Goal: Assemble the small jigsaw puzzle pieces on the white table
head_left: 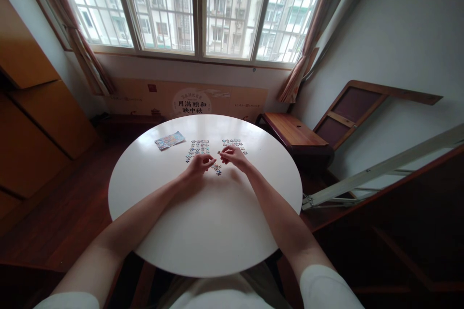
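Note:
Both my hands are above the middle of a round white table [210, 231]. My right hand [235, 156] pinches a small jigsaw puzzle piece [219, 153] between thumb and fingertips. Close beside it on the left, my left hand [200, 164] has its thumb and fingers pressed together; anything between them is too small to make out. Just below the fingertips lies a little cluster of jigsaw pieces [217, 171]. Behind my left hand, several pieces [199, 146] lie spaced in rows. Another spread of pieces [232, 142] sits behind my right hand, partly covered by it.
A colourful picture sheet [169, 140] lies at the table's far left. Beyond the table stands a printed cardboard panel [145, 94] under the window. A wooden stool or bench [295, 129] is at the right, near a leaning framed board [348, 111]. Cabinets [36, 130] line the left.

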Demonstrator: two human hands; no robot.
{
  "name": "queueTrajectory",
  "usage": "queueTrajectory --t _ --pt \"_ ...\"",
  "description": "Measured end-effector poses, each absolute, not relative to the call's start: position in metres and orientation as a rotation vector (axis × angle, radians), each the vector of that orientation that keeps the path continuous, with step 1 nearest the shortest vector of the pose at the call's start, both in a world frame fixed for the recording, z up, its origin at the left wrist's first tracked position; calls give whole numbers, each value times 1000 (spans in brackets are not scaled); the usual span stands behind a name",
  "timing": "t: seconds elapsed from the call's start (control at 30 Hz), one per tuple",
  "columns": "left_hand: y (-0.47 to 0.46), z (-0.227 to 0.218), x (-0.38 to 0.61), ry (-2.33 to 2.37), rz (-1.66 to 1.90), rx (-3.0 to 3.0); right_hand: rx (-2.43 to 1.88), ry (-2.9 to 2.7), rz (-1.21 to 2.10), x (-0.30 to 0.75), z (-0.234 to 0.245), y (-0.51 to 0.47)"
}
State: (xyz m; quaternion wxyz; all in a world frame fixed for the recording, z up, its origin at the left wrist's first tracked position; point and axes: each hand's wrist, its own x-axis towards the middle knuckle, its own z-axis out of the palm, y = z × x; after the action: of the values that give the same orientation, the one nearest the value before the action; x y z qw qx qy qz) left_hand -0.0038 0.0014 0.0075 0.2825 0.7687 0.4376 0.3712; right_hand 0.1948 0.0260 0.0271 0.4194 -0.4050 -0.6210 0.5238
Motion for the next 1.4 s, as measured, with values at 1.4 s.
queueTrajectory --t 1.4 --pt "11 -5 -2 953 1262 1728 -861 -1370 1445 182 11 21"
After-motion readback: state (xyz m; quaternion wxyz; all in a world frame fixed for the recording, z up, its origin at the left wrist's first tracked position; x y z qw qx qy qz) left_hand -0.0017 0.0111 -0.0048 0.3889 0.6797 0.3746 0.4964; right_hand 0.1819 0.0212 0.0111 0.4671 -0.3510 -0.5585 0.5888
